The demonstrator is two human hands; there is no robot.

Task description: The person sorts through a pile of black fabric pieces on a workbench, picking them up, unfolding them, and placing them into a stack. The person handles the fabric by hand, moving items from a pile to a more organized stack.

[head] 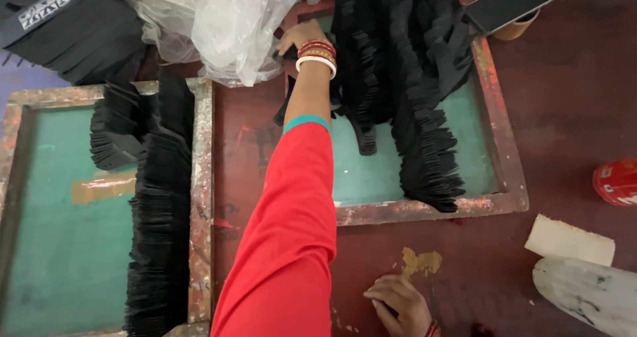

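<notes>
My left hand (302, 37), its grip closing on black fabric pieces (398, 78) fanned in ragged rows inside a paint-crusted wooden frame (507, 178) beside crinkled plastic bags (232, 25), while my right hand (398, 304) rests loosely curled, empty, on the maroon desk (570, 111).

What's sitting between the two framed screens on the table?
In the head view, only the red sleeve crosses the bare maroon table between the left frame and the right frame; nothing else lies there.
</notes>
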